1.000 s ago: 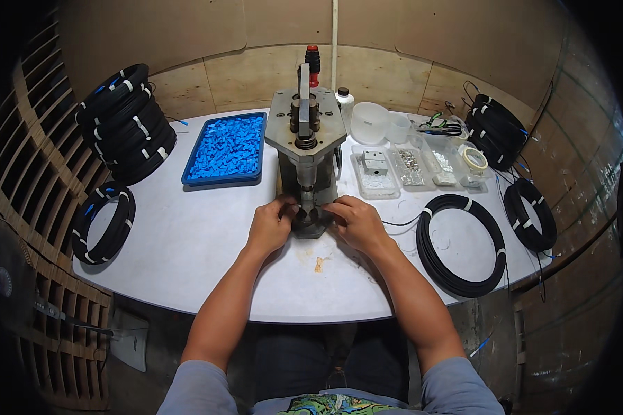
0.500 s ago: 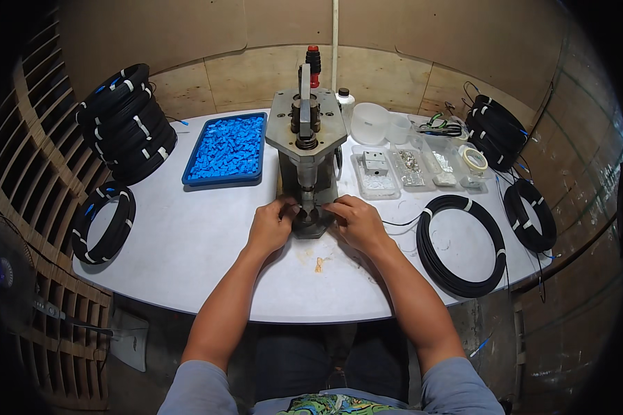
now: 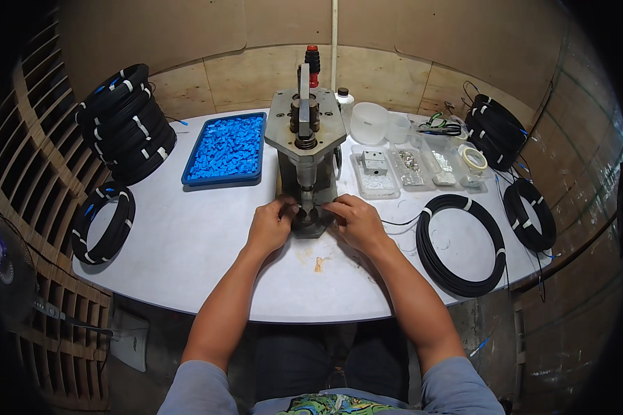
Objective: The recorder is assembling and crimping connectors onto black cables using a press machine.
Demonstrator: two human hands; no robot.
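A metal bench press (image 3: pixel 307 159) with an upright lever stands in front of me. My left hand (image 3: pixel 273 223) is at the left of the press's lower end, fingers closed in a pinch; what lies between them is too small to tell. On the other side, my right hand (image 3: pixel 356 220) has its fingers closed on a thin black cable close under the ram. That cable leads back to a large black cable coil (image 3: pixel 429 257) tied with white bands, lying on the table at the right. The cable's tip is hidden at the press.
A blue tray (image 3: pixel 223 185) of small blue parts lies left of the press. Cable coils (image 3: pixel 133 131) are stacked farther left, with a single coil (image 3: pixel 78 242) nearer. Clear plastic boxes (image 3: pixel 392 192), tubs (image 3: pixel 369 124), tape (image 3: pixel 473 159) and more coils (image 3: pixel 531 238) stand at the right.
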